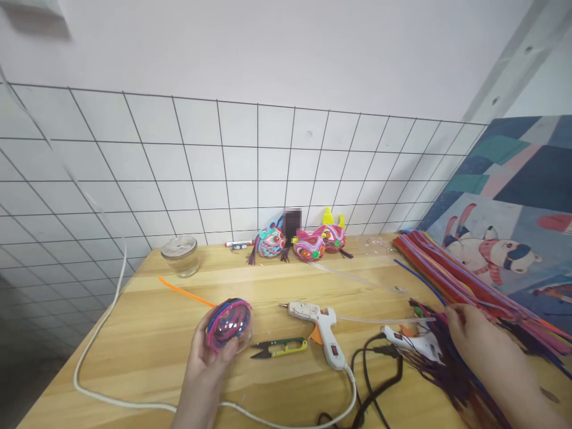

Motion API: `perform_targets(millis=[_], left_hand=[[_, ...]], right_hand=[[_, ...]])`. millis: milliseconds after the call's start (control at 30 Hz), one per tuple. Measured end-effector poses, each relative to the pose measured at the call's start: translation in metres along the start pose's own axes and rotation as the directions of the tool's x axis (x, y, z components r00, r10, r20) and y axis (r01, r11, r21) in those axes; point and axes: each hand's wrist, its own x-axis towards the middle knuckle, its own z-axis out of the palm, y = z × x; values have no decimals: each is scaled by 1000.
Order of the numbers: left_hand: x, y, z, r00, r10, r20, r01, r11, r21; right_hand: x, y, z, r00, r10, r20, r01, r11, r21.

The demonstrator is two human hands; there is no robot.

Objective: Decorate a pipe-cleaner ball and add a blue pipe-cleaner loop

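My left hand (210, 351) is wrapped around a clear plastic ball (233, 325), partly covered with pink, blue and dark fuzzy strips. An orange pipe cleaner (185, 292) lies behind it. Over a bunch of dark purple strands (433, 375) on the right, my right hand (478, 336) has its fingers bent together; what is between them, if anything, is hidden. Yellow-handled thread snips (281, 347) lie just right of the ball. A white hot glue gun (319, 328) rests on its stand, nozzle pointing left, with a clear glue stick (384, 320) out of its back.
Several colourful wound ornaments (309, 245) stand at the back against the grid wall. A lidded glass jar (180, 256) is back left. Pipe cleaners (469, 280) are heaped at right. A white cord (102, 402), black cables (388, 387) and a white power strip (413, 342) cross the wooden table.
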Motion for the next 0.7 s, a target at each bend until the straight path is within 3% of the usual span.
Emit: perform_targets(millis=[200, 433, 700], left_hand=[[2, -1, -3, 1000, 5, 8, -5, 1000, 0], [1, 0, -1, 1000, 22, 11, -22, 1000, 3], [7, -5, -10, 998, 57, 8, -58, 994, 90]], right_hand=[[0, -29, -6, 964, -250, 91, 227, 952, 208], [-19, -68, -25, 915, -396, -72, 392, 837, 382], [-36, -100, -38, 849, -512, -129, 507, 723, 470]])
